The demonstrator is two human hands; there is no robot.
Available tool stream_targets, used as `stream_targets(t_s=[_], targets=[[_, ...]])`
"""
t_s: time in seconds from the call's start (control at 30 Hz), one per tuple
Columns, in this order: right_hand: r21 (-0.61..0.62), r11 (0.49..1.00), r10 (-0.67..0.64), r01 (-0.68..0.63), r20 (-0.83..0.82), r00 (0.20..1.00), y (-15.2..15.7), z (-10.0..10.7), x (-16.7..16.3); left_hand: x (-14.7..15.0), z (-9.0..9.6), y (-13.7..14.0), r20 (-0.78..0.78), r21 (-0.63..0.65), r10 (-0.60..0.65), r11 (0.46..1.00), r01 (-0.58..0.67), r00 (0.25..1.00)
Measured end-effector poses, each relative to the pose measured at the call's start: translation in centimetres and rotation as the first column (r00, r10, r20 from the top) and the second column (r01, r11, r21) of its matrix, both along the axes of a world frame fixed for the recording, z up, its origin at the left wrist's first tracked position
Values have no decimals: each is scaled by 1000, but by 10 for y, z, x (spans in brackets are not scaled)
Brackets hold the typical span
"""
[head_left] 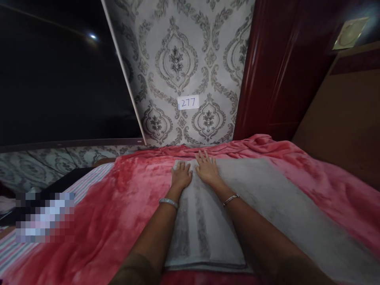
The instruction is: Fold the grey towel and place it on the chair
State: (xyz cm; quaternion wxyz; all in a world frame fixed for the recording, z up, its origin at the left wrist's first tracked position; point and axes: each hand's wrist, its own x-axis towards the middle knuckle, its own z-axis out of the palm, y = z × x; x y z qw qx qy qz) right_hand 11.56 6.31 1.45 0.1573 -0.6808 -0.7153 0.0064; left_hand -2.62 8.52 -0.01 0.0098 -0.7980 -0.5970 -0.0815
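Note:
A grey towel-like cloth (261, 190) is spread over a pink-red plush blanket (118, 209). On its left side a folded-over layer (216, 233) with lighter and darker stripes runs from the far edge to the near edge. My left hand (182, 175) lies palm down on the far left corner of this folded part. Just right of it, my right hand (207, 168) rests flat near the far edge, fingers spread and pointing away. Neither hand grips anything. My forearms cover parts of the cloth.
At the left a large dark television (59, 79) stands above striped bedding (97, 178). Patterned wallpaper (178, 59) with a paper label (188, 102) reading 277 is straight ahead. A dark red panel (267, 79) and a brown box (341, 114) are at the right.

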Motion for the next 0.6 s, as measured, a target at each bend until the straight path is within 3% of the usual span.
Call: stream_targets(t_s=[0.1, 0.2, 0.43, 0.6], targets=[[-117, 993, -8, 7, -8, 1000, 5, -22, 2, 0, -2, 0, 3, 12, -1, 1000, 1, 1000], [-142, 989, -37, 37, 1, 999, 6, -34, 4, 1, -4, 1, 17, 25, 28, 999, -29, 999], [-246, 969, -5, 12, 30, 1000, 4, -26, 11, 4, -1, 2, 8, -26, 34, 999, -33, 999], [-337, 941, 37, -36, -4, 999, -42, -25, 10, 4, -3, 3, 25, -32, 34, 999, -33, 999]])
